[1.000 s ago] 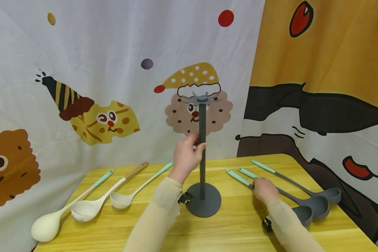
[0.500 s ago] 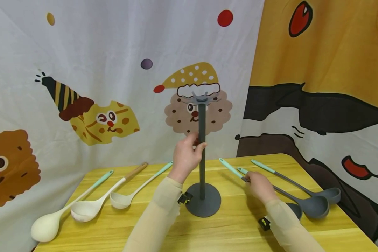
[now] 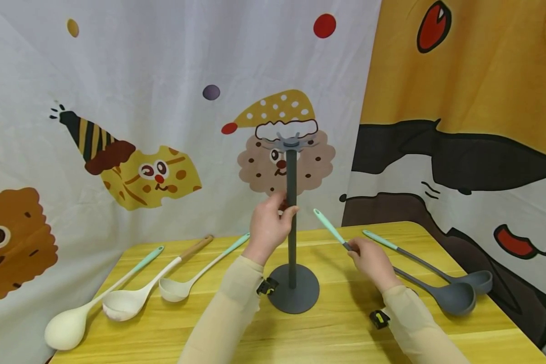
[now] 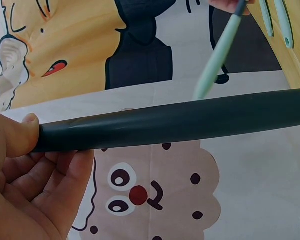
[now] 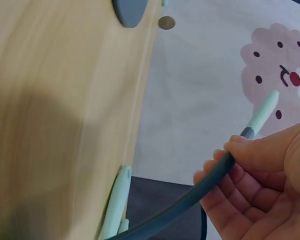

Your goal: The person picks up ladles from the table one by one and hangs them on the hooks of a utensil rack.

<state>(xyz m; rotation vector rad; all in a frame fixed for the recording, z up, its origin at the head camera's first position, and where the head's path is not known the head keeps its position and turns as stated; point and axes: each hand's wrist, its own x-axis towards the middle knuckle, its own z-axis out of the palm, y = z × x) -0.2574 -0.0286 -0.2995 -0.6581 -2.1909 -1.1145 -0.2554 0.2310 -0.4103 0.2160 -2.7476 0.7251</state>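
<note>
Upright on the table stands a dark grey utensil stand point(image 3: 292, 242) with a round base and small hooks at its top. My left hand point(image 3: 270, 227) holds its pole around mid-height; in the left wrist view the thumb and fingers pinch the pole point(image 4: 180, 122). With my right hand point(image 3: 372, 263) I grip a grey ladle by its shaft, just below the mint handle point(image 3: 328, 225). The ladle is raised off the table and tilted, handle end up. Thumb and fingers close on its shaft point(image 5: 190, 195) in the right wrist view. Its bowl is hidden behind my right arm.
Two more grey ladles, one nearer point(image 3: 455, 298) and one farther point(image 3: 478, 282), lie at the table's right. To the left lie a white ladle with mint handle point(image 3: 68, 326), a wooden-handled one point(image 3: 125, 303) and a smaller one point(image 3: 175, 289). A printed curtain point(image 3: 164, 50) hangs behind.
My right hand has lifted the nearest grey ladle off the table, moving it up and slightly left toward the stand. The left hand has stayed on the pole.
</note>
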